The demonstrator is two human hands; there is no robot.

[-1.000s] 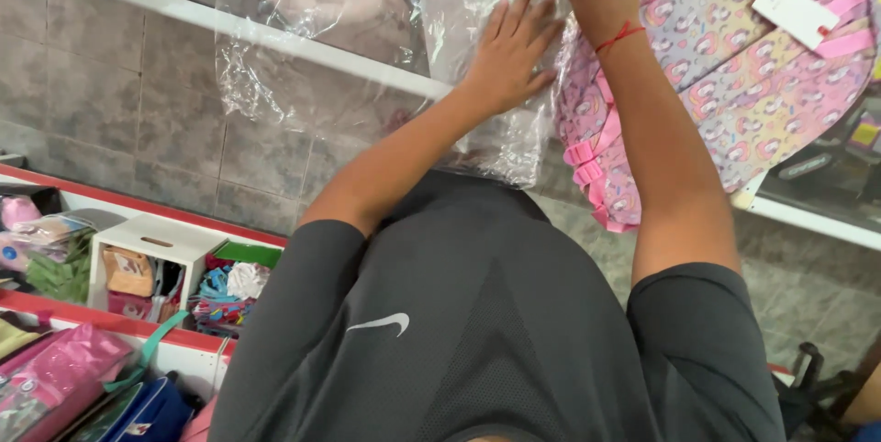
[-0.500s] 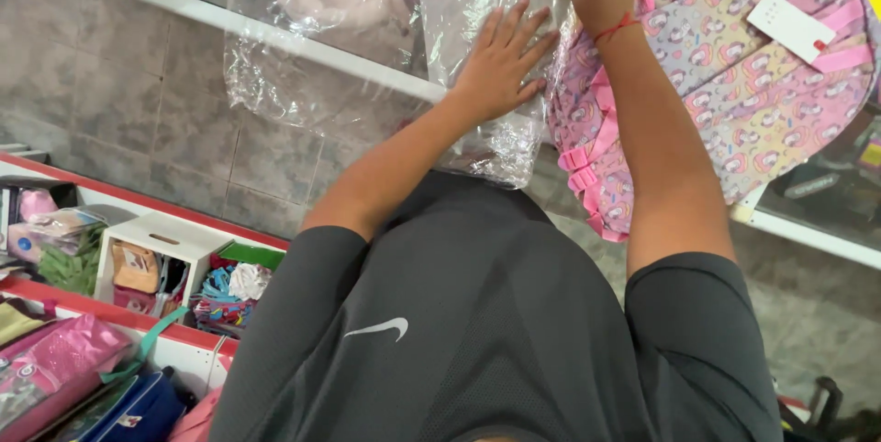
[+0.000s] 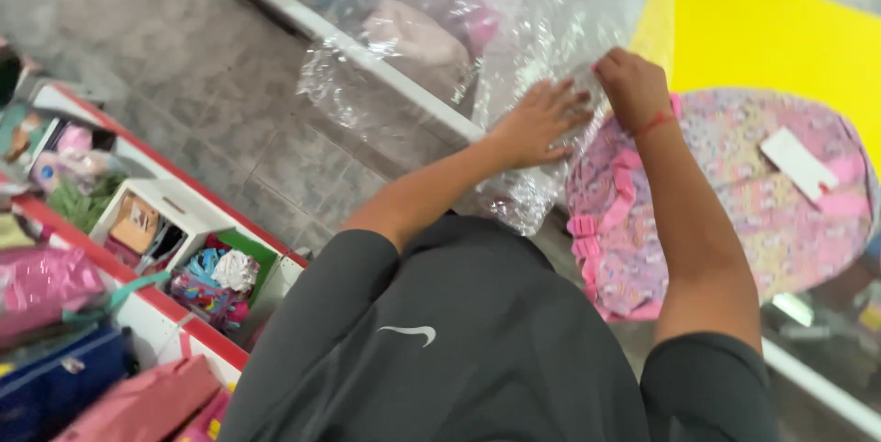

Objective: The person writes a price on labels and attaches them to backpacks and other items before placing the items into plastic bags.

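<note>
My left hand [image 3: 541, 121] lies flat, fingers spread, on a clear plastic bag [image 3: 523, 29] that hangs over the edge of a white shelf [image 3: 404, 84]. My right hand [image 3: 631, 86], a red thread round its wrist, pinches the bag's crumpled edge just right of the left hand. Right beside and below my right forearm sits a pink patterned backpack [image 3: 734, 203] with pink frills and a white tag [image 3: 797, 163]. Another plastic-wrapped pink item [image 3: 413, 33] rests on the shelf to the left.
A yellow board [image 3: 780, 38] stands behind the backpack. Below at the left are red-edged white bins [image 3: 174, 212] with small colourful goods, and pink and blue bags [image 3: 83, 350] at the bottom left. The floor is grey tile [image 3: 229, 130].
The view has tilted and swung, so the yellow board now shows. My hands stay on the plastic bag; the right hand has come down closer to the left one.
</note>
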